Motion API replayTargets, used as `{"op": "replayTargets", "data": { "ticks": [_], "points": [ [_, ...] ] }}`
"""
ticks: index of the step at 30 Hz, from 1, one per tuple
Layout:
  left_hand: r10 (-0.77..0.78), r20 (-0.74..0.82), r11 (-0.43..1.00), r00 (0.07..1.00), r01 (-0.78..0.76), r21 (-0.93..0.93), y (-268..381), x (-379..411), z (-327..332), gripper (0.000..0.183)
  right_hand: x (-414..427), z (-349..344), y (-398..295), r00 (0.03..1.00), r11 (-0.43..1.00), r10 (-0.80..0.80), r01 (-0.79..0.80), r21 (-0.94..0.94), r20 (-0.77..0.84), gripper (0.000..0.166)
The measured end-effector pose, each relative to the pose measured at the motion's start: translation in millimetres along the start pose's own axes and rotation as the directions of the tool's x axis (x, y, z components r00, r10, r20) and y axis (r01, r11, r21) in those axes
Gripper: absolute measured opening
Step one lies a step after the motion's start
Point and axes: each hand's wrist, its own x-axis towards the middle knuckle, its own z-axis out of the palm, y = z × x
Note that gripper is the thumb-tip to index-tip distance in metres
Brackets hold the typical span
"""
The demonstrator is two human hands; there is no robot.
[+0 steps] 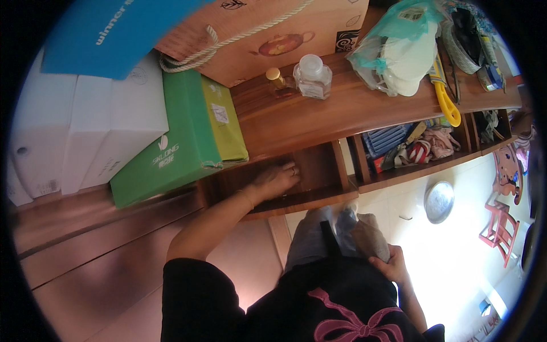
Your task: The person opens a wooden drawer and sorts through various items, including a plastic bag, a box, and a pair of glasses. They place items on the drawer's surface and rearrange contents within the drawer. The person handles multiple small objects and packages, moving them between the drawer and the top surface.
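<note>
My left hand [280,181] reaches down into an open wooden drawer [322,164], a ring on one finger. Its fingers are bent and partly blurred, so whether anything lies under them is hidden; the visible floor of this drawer looks bare. Low on the right, beside my body, my right hand [389,263] grips a bundled grey-brown piece of soft material [371,237], perhaps cloth or a bag. Just beyond the left forearm, a green cardboard box [188,145] stands on the wooden cabinet top [290,124], its corner overhanging the drawer.
White boxes [115,124], a blue box [102,38] and a rope-handled gift bag [273,47] crowd the back left. A glass bottle [313,79], bagged white items [404,60] and a yellow-handled tool [446,102] sit rightward. Another open drawer [421,147] holds cloths. A metal basin [439,202] and chair [501,233] stand on the floor.
</note>
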Motion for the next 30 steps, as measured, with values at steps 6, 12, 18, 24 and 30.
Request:
{"op": "replayTargets", "data": {
  "ticks": [6, 12, 18, 24, 30],
  "points": [
    [-0.436, -0.018, 0.875, 0.900, 0.420, -0.240, 15, 11, -25, 0.012, -7, 0, 10, 0.999, 1.000, -0.011, 0.010, -0.021, -0.051, 0.020],
    [-0.339, -0.165, 0.668, 0.926, 0.113, -0.736, 138, 19, -79, 0.006, -14, 1, 28, 0.988, 0.983, 0.018, 0.010, 0.182, -0.152, 0.016],
    [-0.234, -0.396, 0.843, 0.888, -0.017, -0.537, 163, 34, -45, 0.012, -10, 0, 46, 0.954, 0.937, 0.024, 0.083, 0.339, -0.300, 0.012],
    [-0.654, 0.071, 0.591, 0.754, 0.567, -0.574, 36, 6, -58, 0.025, -6, -4, 59, 0.929, 0.929, 0.050, 0.091, 0.358, -0.366, 0.013],
    [-0.581, -0.109, 0.769, 0.807, 0.500, -0.398, -9, 5, -4, 0.037, 3, 9, 41, 0.954, 0.937, 0.077, 0.030, 0.348, -0.289, 0.013]
  ]
}}
